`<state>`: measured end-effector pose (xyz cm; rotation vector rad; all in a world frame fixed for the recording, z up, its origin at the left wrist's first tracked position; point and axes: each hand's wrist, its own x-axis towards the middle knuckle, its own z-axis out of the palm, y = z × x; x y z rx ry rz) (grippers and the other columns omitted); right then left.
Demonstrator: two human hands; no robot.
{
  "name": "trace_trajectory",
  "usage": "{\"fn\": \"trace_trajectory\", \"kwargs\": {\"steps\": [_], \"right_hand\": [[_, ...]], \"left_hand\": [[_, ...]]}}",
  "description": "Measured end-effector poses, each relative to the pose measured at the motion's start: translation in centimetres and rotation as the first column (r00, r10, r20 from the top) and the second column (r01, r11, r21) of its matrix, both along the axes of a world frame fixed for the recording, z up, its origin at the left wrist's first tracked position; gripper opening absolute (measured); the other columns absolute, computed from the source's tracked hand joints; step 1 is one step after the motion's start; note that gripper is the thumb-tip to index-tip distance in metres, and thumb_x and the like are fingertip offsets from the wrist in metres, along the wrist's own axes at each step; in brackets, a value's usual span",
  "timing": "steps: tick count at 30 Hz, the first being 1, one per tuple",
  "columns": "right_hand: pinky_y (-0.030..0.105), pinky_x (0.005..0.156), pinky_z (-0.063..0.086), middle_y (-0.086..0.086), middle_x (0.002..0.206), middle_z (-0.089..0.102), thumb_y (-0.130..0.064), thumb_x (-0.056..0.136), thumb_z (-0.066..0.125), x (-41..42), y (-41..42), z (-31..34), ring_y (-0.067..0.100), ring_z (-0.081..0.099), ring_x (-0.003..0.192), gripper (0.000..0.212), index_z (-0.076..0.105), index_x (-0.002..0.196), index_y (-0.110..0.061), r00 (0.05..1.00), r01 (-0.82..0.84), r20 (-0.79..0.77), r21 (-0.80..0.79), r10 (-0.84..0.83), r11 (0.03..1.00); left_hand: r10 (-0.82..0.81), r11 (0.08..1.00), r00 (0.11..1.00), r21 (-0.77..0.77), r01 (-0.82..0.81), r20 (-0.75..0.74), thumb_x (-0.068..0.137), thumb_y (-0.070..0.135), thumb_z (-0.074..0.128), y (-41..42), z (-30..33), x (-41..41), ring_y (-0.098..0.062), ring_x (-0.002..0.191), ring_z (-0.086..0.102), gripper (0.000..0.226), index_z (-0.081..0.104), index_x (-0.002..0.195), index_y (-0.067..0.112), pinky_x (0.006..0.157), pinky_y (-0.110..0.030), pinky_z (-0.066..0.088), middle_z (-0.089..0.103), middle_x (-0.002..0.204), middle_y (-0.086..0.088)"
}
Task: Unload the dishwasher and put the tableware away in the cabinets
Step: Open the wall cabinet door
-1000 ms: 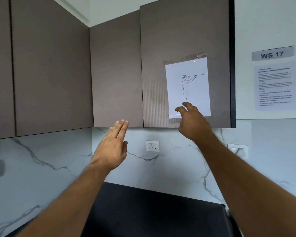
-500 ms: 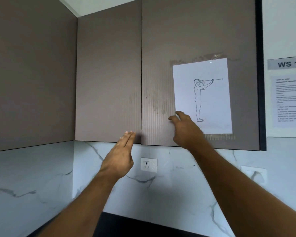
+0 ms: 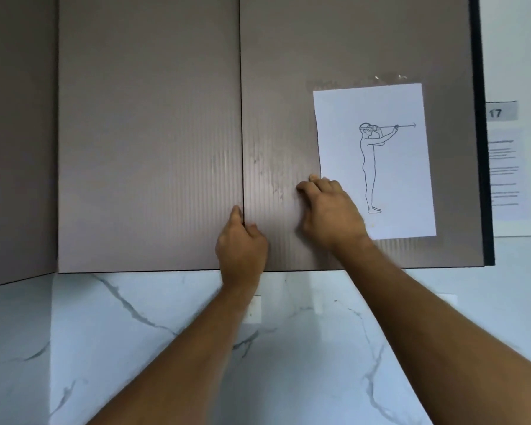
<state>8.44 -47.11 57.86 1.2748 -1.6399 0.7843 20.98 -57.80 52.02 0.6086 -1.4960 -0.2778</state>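
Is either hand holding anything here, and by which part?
No tableware. The left hand has its fingers at the seam edge of the right cabinet door; the right hand rests on that door's front.

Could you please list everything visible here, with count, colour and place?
cabinet doors: three, brown, closed, across the top.
drawing: one, white sheet with a line figure, taped on the right door.
notices: two, grey label and white text sheet, wall at far right.
backsplash: one, white marble with grey veins, below the cabinets.
socket: one, white, partly hidden behind the left wrist.
left hand: fingers at the seam between two doors.
right hand: fingers curled, against the right door.
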Motion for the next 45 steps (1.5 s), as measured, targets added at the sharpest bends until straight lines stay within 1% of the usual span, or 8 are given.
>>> {"fn": "trace_trajectory", "kwargs": {"steps": [3, 8, 14, 21, 25, 27, 36, 45], "right_hand": [[0.032, 0.099, 0.040, 0.006, 0.139, 0.053, -0.009, 0.076, 0.054, -0.1, 0.3, 0.3, 0.028, 0.048, 0.117, 0.054, 0.057, 0.130, -0.016, 1.000, -0.013, 0.013, -0.020, 0.013, 1.000], [0.029, 0.091, 0.040, 0.005, 0.129, 0.060, -0.007, 0.074, 0.056, 0.2, 0.5, 0.5, 0.028, 0.051, 0.109, 0.054, 0.058, 0.127, -0.016, 1.000, 0.008, 0.015, -0.022, -0.008, 1.000], [0.027, 0.073, 0.031, 0.007, 0.102, 0.066, -0.007, 0.077, 0.055, 1.6, 0.6, 0.8, 0.030, 0.055, 0.096, 0.046, 0.059, 0.122, -0.017, 0.996, 0.048, 0.072, -0.076, -0.043, 0.996], [0.037, 0.089, 0.048, 0.012, 0.113, 0.064, -0.015, 0.086, 0.055, 2.9, 2.4, 0.7, 0.032, 0.059, 0.103, 0.045, 0.053, 0.131, -0.019, 0.981, 0.041, 0.189, 0.027, -0.045, 0.999], [0.039, 0.091, 0.048, 0.012, 0.121, 0.059, -0.018, 0.086, 0.058, 3.6, 3.9, 0.2, 0.033, 0.058, 0.107, 0.050, 0.048, 0.135, -0.019, 0.976, 0.019, 0.214, 0.063, -0.033, 0.998], [0.039, 0.092, 0.047, 0.011, 0.122, 0.059, -0.020, 0.087, 0.059, 4.2, 4.9, 0.2, 0.033, 0.058, 0.108, 0.049, 0.047, 0.135, -0.019, 0.976, 0.014, 0.215, 0.072, -0.030, 0.997], [0.037, 0.091, 0.047, 0.012, 0.116, 0.065, -0.035, 0.094, 0.058, 6.3, 12.4, 0.7, 0.033, 0.059, 0.107, 0.044, 0.047, 0.134, -0.019, 0.985, -0.041, 0.170, 0.104, 0.023, 0.994], [0.036, 0.101, 0.046, 0.001, 0.132, 0.061, -0.055, 0.096, 0.051, 6.6, 22.3, -0.3, 0.022, 0.057, 0.118, 0.051, 0.048, 0.136, -0.024, 0.943, -0.261, 0.245, 0.126, 0.225, 0.957]], "left_hand": [[0.053, 0.998, 0.969, 0.044, -0.044, -0.240, 0.100, 0.017, 0.044, -0.2, 0.4, -1.3, -0.033, 0.110, 0.065, 0.039, 0.056, 0.135, 0.004, 0.095, -0.041, 0.051, 0.068, 0.121, -0.015], [0.083, 0.994, 0.922, 0.099, -0.049, -0.378, 0.099, 0.024, 0.040, -0.1, 1.2, -2.2, -0.033, 0.091, 0.068, 0.039, 0.069, 0.116, 0.006, 0.075, -0.038, 0.053, 0.074, 0.102, -0.014], [-0.065, 0.979, 0.945, 0.164, 0.123, -0.321, 0.099, 0.046, 0.046, -0.8, 2.2, -2.1, -0.025, 0.085, 0.064, 0.040, 0.070, 0.104, 0.014, 0.075, -0.042, 0.054, 0.070, 0.091, -0.005], [-0.179, 0.955, 0.949, 0.184, 0.231, -0.261, 0.096, 0.048, 0.051, -0.3, 2.4, -1.2, -0.030, 0.087, 0.061, 0.045, 0.065, 0.096, 0.005, 0.081, -0.049, 0.053, 0.065, 0.094, -0.012], [-0.236, 0.938, 0.934, 0.187, 0.291, -0.268, 0.098, 0.041, 0.054, 1.7, 2.5, 0.2, -0.024, 0.094, 0.057, 0.040, 0.064, 0.104, 0.003, 0.088, -0.035, 0.048, 0.061, 0.107, -0.012], [-0.233, 0.941, 0.940, 0.185, 0.282, -0.248, 0.098, 0.039, 0.055, 3.0, 2.4, 1.2, -0.019, 0.093, 0.052, 0.038, 0.063, 0.107, 0.003, 0.084, -0.027, 0.041, 0.059, 0.111, -0.011], [-0.142, 0.979, 0.959, 0.109, 0.173, -0.246, 0.097, 0.039, 0.055, 11.6, 1.6, 4.7, -0.017, 0.084, 0.050, 0.036, 0.060, 0.104, 0.005, 0.075, -0.029, 0.039, 0.049, 0.103, -0.003], [-0.055, 0.998, 0.947, 0.019, 0.064, -0.316, 0.096, 0.041, 0.057, 22.8, 1.2, 5.8, -0.016, 0.079, 0.051, 0.032, 0.060, 0.098, 0.009, 0.078, -0.039, 0.051, 0.057, 0.098, -0.006]]}}
